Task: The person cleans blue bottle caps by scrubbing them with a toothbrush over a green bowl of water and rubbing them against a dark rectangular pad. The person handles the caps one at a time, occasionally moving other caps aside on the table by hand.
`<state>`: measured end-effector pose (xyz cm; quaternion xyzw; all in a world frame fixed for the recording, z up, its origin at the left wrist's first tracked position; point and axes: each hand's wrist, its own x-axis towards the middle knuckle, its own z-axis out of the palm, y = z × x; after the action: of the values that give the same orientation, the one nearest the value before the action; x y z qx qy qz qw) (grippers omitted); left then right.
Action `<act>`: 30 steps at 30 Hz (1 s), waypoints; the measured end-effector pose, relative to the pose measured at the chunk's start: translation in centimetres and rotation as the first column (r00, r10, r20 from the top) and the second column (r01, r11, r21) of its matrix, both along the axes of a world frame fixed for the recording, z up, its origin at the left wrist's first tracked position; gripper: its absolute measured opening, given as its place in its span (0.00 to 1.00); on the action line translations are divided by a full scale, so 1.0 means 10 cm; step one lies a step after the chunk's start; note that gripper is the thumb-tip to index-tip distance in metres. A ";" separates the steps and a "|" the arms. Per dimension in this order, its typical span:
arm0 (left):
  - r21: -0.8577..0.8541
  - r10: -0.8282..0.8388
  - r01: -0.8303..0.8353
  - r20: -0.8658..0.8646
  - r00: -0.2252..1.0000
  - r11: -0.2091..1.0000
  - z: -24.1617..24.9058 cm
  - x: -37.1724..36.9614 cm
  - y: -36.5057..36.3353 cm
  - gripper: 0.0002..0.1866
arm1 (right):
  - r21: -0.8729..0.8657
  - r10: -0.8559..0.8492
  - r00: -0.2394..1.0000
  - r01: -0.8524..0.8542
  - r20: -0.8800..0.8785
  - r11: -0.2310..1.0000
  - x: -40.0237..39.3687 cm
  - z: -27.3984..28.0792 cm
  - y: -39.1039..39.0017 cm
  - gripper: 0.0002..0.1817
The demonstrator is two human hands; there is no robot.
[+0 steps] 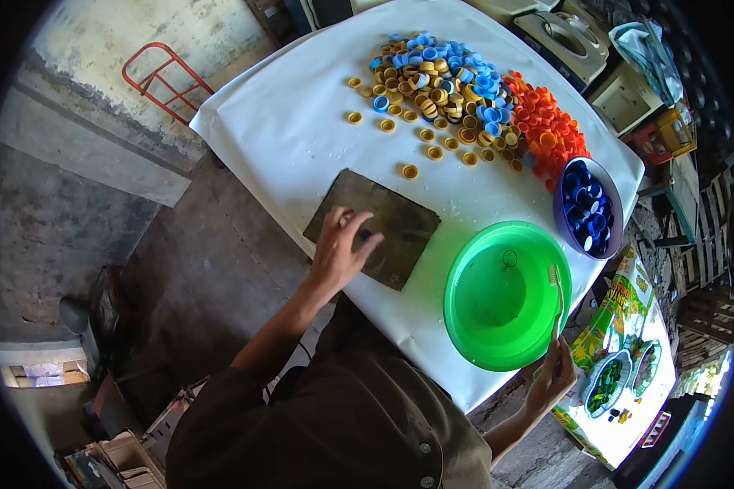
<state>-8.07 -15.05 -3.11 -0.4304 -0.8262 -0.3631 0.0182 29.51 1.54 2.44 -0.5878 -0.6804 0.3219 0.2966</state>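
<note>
My left hand is over a dark square board on the white-covered table. Its thumb and fingers curve around a small dark blue piece that looks like a bottle cap, partly hidden by the fingers. A toothbrush is held by its handle in my right hand, bristles upward. That hand is at the outer right rim of a green basin. Water and a small ring-shaped thing show inside the basin.
Gold caps, light blue caps and orange-red caps lie heaped across the table's far side. A purple bowl of dark blue caps stands at the right edge. Beyond it, a lower table holds bowls of green caps.
</note>
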 end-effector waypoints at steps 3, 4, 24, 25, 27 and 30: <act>0.066 0.040 -0.042 0.021 0.999 0.997 -0.01 -0.16 0.06 0.10 | -0.006 -0.009 1.000 0.009 0.007 1.000 0.03 -0.02 0.00 0.16; 0.068 0.012 -0.017 0.076 0.997 0.998 -0.08 -0.23 0.03 0.09 | -0.002 -0.013 1.000 0.013 0.009 1.000 0.04 -0.05 0.00 0.16; 0.044 0.080 -0.075 -0.147 0.986 0.996 -0.17 -0.61 -0.03 0.18 | -0.035 0.024 0.999 -0.024 -0.022 0.999 -0.04 -0.10 0.01 0.16; 0.063 0.089 -0.084 -0.083 0.993 0.994 -0.17 -0.61 -0.02 0.19 | -0.038 0.021 1.000 -0.022 -0.023 0.999 -0.05 -0.10 0.01 0.16; 0.098 0.098 -0.102 0.051 0.994 0.990 -0.15 -0.58 0.00 0.21 | -0.057 0.030 0.999 -0.031 -0.017 0.998 -0.08 -0.06 0.01 0.16; 0.018 0.061 -0.062 0.064 0.996 0.998 -0.10 -0.55 0.03 0.22 | -0.060 0.038 0.999 -0.039 -0.016 0.997 -0.12 0.01 0.00 0.16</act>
<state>-13.57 -14.71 -4.15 -0.3930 -0.8356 -0.3839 0.0075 28.34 1.57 2.52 -0.5809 -0.6793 0.3521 0.2778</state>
